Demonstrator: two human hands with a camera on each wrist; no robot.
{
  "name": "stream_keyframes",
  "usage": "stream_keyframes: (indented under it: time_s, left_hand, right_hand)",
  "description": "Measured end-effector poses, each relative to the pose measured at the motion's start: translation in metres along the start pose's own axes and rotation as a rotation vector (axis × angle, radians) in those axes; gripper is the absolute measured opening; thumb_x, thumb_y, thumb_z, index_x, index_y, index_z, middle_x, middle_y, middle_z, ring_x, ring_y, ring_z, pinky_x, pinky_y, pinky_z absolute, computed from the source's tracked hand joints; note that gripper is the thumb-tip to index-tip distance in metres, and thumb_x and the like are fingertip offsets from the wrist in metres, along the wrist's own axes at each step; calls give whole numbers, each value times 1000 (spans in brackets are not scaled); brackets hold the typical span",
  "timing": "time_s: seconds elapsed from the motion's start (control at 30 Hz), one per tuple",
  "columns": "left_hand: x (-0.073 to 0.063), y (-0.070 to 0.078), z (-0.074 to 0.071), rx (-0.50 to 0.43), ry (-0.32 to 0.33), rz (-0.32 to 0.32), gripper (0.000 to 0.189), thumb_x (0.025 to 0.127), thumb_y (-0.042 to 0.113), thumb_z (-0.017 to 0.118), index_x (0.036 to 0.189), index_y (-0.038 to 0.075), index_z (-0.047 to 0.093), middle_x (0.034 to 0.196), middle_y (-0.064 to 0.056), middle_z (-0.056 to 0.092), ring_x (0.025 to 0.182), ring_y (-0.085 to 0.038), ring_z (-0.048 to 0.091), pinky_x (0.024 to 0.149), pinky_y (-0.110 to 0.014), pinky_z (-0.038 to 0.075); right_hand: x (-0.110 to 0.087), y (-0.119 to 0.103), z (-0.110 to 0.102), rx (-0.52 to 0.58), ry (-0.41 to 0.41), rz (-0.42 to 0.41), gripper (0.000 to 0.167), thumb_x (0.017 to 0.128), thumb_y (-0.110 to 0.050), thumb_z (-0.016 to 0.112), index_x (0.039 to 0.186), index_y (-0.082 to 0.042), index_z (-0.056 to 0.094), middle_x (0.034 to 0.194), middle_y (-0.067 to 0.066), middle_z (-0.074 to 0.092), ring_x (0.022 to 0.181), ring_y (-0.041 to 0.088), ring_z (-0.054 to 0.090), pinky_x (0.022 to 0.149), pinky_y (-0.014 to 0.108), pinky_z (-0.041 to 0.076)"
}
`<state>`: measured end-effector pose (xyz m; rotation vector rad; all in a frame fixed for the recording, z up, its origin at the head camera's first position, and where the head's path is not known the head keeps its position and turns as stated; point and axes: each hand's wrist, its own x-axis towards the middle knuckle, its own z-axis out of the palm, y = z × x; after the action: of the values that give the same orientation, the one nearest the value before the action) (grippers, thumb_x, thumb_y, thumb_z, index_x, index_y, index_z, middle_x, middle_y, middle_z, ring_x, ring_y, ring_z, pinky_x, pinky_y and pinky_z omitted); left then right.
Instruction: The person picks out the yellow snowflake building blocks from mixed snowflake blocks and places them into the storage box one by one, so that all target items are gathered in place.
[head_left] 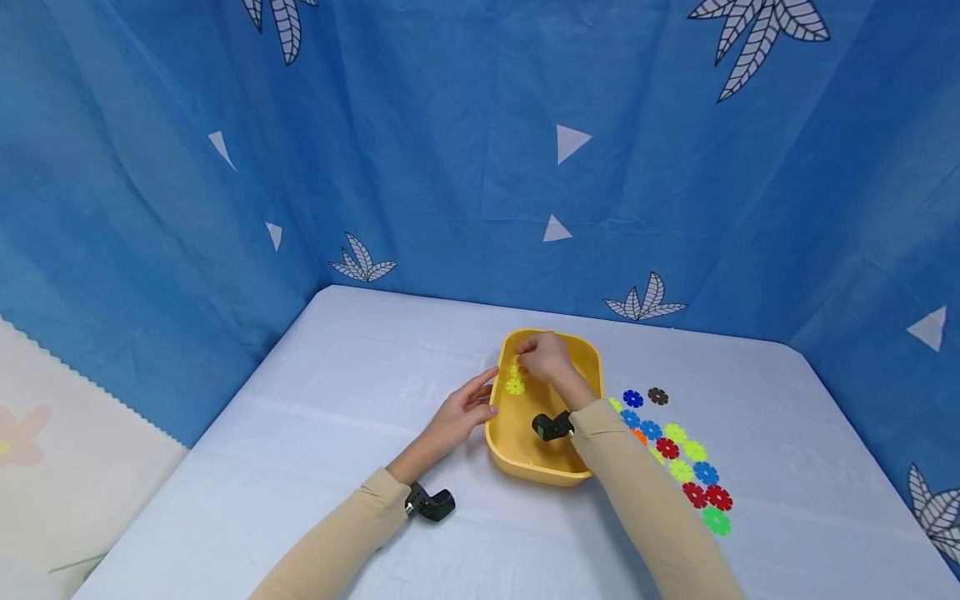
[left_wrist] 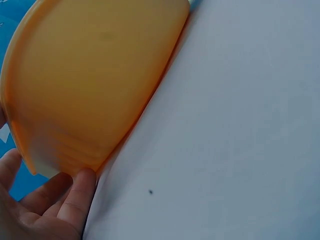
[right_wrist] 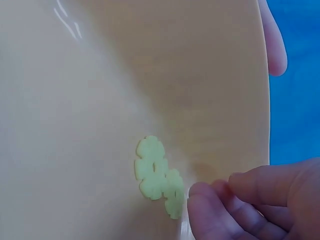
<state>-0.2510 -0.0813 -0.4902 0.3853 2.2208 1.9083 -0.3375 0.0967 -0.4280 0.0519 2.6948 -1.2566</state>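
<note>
A yellow plastic bin stands on the white table. My left hand rests against its left side, fingers spread and only loosely bent; in the left wrist view, fingertips meet the outer wall low down. Reaching inside the bin, my right hand has its thumb and fingers bent close together near the far left wall. Right beside those fingertips lies a small yellow-green notched flower disc, overlapped by a second yellow-green disc. I cannot tell whether the right fingers pinch a disc.
Several loose flower discs in mixed colours lie right of the bin, among them a red disc, a green disc and a brown disc. My right forearm passes over the bin's near right side. Behind the table hangs a blue curtain.
</note>
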Motion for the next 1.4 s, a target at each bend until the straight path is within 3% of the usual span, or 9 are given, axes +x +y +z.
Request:
stream_keyframes:
  time_s: [0.7, 0.87, 1.1, 1.4]
  left_hand:
    - [-1, -2, 0, 6, 1, 0, 64, 98, 16, 58, 158, 23, 39, 153, -19, 51, 141, -37, 51, 105, -44, 57]
    - [-1, -2, 1, 2, 2, -1, 65, 97, 15, 59, 158, 23, 39, 154, -19, 51, 141, -37, 51, 106, -43, 56]
    - [-2, -1, 1, 9, -4, 13, 66, 96, 15, 59, 158, 22, 38, 154, -20, 50, 142, -37, 51, 106, -43, 56]
    - [-2, -2, 0, 1, -6, 16, 67, 96, 15, 59, 159, 22, 38, 155, -20, 49, 141, -38, 51, 106, -43, 56]
  right_hand:
    - [-4, -1, -1, 5, -10, -27, 19, 95, -4, 67, 112, 2, 73, 108, 20, 70, 81, 26, 72, 80, 32, 65]
    - [-4, -1, -8, -2, -17, -50, 20, 96, -4, 66, 113, 4, 72, 112, 22, 70, 86, 30, 74, 83, 35, 65]
    - [-5, 0, -43, -24, -19, -58, 27, 97, -7, 65, 121, 4, 70, 119, 24, 69, 92, 31, 75, 85, 35, 65]
    - [-11, 18, -96, -69, -41, -48, 37, 100, -13, 62, 131, 6, 64, 127, 27, 65, 103, 34, 74, 89, 38, 64]
